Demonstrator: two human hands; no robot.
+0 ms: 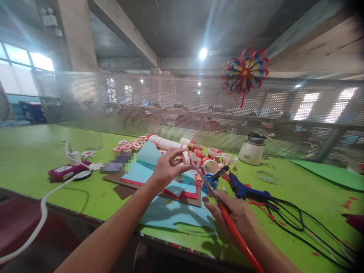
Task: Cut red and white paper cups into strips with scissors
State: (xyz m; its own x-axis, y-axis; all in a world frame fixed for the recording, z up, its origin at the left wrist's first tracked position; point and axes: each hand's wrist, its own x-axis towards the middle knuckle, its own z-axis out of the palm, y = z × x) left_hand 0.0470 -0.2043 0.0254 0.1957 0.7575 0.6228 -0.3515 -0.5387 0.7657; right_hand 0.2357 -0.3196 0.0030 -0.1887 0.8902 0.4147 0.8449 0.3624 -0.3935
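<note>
Left hand: the left hand [166,167] is hovering above the middle of the green table [34,151], fingers loosely spread, thumb and forefinger closing toward a small pale piece at the fingertips; whether it is truly pinching it is too blurred to tell.
Right hand: the right hand [237,216] is wrapping around the red handles of the scissors [212,191], near the table's front edge.
Scissors: the blades are pointing up and away toward the left hand's fingertips, looking nearly shut.
Paper: light blue paper sheets [170,212] are lying under both hands, some on a brown board [119,178], one sheet reaching the front edge.
Glue gun: a blue glue gun [244,187] is lying just right of the scissors, its black cable [295,223] trailing toward the right edge.
Cups: red-and-white paper cups [213,153] and lids are sitting behind the paper, toward the back edge.
Pot: a white pot [251,149] is standing by the mesh fence.
Left side: a white charger and cable [75,157] are resting beside a magenta box [64,171].
Above: a paper pinwheel [245,72] is hanging on the mesh.
</note>
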